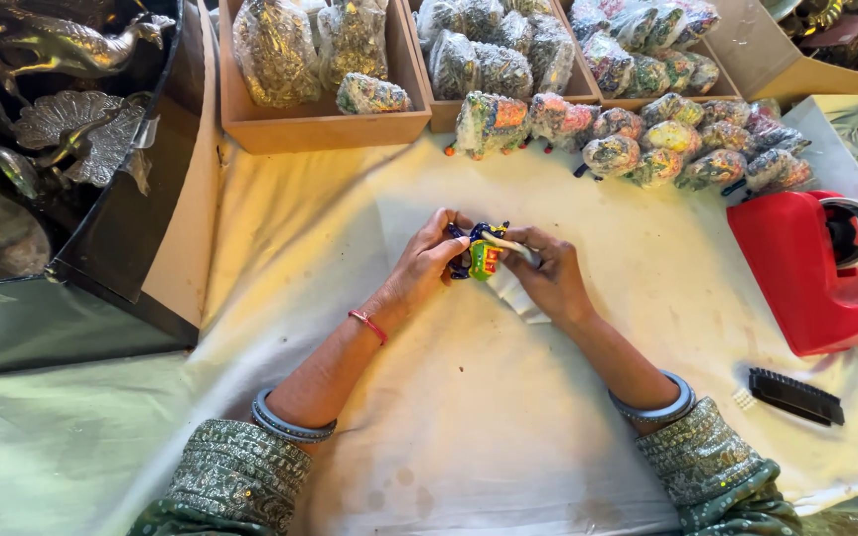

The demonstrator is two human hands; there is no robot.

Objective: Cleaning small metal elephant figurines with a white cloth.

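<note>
A small painted figurine (480,254), blue and green with bright patterns, is held between both hands above the white cloth (449,417). My left hand (427,260) grips its left side with fingers curled around it. My right hand (548,273) holds its right side and pinches a thin pale stick (508,245) against the figurine's top. A piece of clear wrap (520,296) lies under my right hand.
Several plastic-wrapped painted figurines (647,144) lie in a row at the back and fill wooden boxes (325,124). A red tape dispenser (811,273) and black brush (796,395) sit at right. Metal bird figures (71,109) fill a dark bin at left.
</note>
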